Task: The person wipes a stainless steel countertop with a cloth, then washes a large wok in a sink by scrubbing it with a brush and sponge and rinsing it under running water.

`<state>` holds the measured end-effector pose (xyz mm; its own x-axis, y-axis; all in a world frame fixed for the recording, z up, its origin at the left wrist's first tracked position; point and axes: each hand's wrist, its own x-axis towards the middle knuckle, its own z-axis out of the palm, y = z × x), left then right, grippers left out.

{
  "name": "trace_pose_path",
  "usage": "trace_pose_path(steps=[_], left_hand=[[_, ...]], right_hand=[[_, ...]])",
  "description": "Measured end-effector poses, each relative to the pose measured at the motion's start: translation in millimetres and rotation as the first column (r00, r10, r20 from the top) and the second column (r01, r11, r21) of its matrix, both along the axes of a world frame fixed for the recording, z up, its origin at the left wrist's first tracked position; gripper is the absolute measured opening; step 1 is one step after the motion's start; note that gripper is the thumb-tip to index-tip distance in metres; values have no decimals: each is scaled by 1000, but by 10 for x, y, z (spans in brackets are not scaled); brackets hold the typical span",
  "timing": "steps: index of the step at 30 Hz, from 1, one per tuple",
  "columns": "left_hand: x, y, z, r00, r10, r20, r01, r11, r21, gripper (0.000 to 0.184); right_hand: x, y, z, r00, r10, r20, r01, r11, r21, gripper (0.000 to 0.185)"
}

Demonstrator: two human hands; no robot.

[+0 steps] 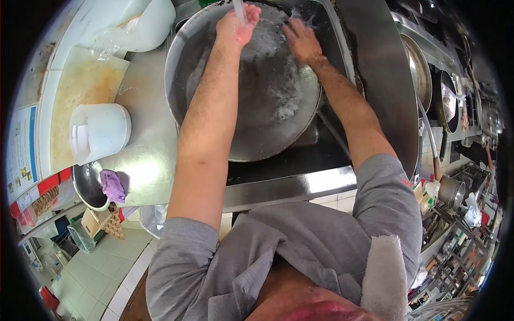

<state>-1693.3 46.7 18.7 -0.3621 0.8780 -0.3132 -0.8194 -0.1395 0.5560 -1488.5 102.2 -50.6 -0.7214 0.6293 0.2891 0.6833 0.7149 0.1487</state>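
A large round metal pan (257, 134) sits in the sink, with foamy water (286, 99) in it. Over its far rim, my left hand (238, 27) is in a thin stream of water (239, 9), palm turned up and fingers loosely curled. It holds nothing that I can see. To the right, my right hand (303, 41) is at the pan's far right side by the splashing water. Its fingers are apart and slightly blurred, with no object in them.
On the steel counter (144, 160) to the left are a white plastic tub (101, 132), a crumpled purple cloth (112, 186) and a dark bowl (87, 184). A large white container (147, 29) lies at the back left. Pans (447, 101) hang at the right.
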Motion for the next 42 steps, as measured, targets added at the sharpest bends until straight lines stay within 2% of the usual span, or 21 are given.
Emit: trace_pose_path(steps=[2, 4, 7, 9, 11, 15, 16, 18, 20, 22, 25, 27, 29, 31, 32, 33, 35, 36, 37, 38, 42], left_hand=[[-155, 187, -398, 997, -40, 61, 37, 998, 45, 24], [-190, 80, -405, 991, -70, 113, 61, 994, 87, 27], [-6, -355, 123, 913, -248, -324, 270, 963, 23, 21], [-3, -445, 190, 887, -245, -391, 240, 969, -62, 16], [5, -551, 283, 856, -243, -456, 203, 970, -136, 12], [37, -620, 467, 738, -302, -604, 265, 952, -153, 19], [61, -607, 540, 768, -295, -568, 269, 954, -132, 19], [42, -549, 631, 792, -238, -563, 223, 970, -96, 19], [47, -521, 689, 815, -189, -548, 179, 981, -72, 20], [37, -473, 747, 937, -50, -347, 40, 999, -34, 23], [65, -579, 676, 857, -179, -483, 169, 983, -65, 26], [115, -817, 654, 603, -360, -712, 226, 933, -280, 32], [14, -1251, 500, 71, -304, -950, 85, 951, -298, 37], [56, -1986, 694, -264, -231, -937, -197, 963, -182, 41], [42, -2314, 664, -366, -266, -892, -382, 917, -116, 43], [-5, -2630, 560, -362, -290, -886, -487, 869, -86, 48], [83, -3192, 424, -259, -383, -887, -642, 754, -138, 54], [115, -3368, 305, -200, -410, -890, -706, 690, -160, 55], [207, -3473, 273, 73, -350, -934, -676, 671, -304, 55], [315, -3542, 235, 345, -280, -896, -609, 660, -440, 54], [431, -3619, -36, 385, -255, -887, -538, 719, -440, 53]], right_hand=[[52, -117, -403, 967, 208, -145, -233, 955, -185, 47], [236, -309, -788, 976, 158, -147, -199, 924, -326, 46], [413, -1201, -1470, 949, 49, -312, -179, 897, -405, 40], [194, -1895, -1034, 885, -434, -166, -24, 314, -949, 46], [-103, -2400, -1103, 821, -454, -346, -175, 378, -909, 44], [-704, -2971, -595, 683, -489, -543, -634, -28, -772, 57], [-653, -3030, -504, 679, -483, -552, -635, -11, -772, 57], [-568, -3080, -351, 630, 85, -772, -776, 115, -621, 60], [-278, -2761, -915, 789, 408, -459, -555, 152, -818, 59], [320, -2103, -877, 884, 447, -136, -335, 404, -851, 55], [489, -1606, -774, 918, 162, 362, 259, 447, -856, 53], [451, -1670, -638, 987, 65, 147, 10, 887, -462, 53], [670, -1611, -718, 977, 153, 149, -44, 829, -557, 52], [561, -1598, -833, 962, 246, 121, -116, 763, -636, 52], [442, -1641, -898, 991, 16, 129, 52, 859, -509, 52], [327, -1685, -977, 970, -222, 104, 245, 892, -380, 52], [-192, -1948, -1198, 920, -212, -329, -116, 655, -747, 55], [-523, -2054, -1095, 875, -213, -435, -208, 646, -735, 58], [-890, -2178, -919, 819, -213, -534, -301, 632, -714, 61], [-1257, -2222, -685, 556, -359, -750, -606, 442, -661, 64], [-2140, -1909, 477, 378, -444, -812, -790, 303, -533, 66]])
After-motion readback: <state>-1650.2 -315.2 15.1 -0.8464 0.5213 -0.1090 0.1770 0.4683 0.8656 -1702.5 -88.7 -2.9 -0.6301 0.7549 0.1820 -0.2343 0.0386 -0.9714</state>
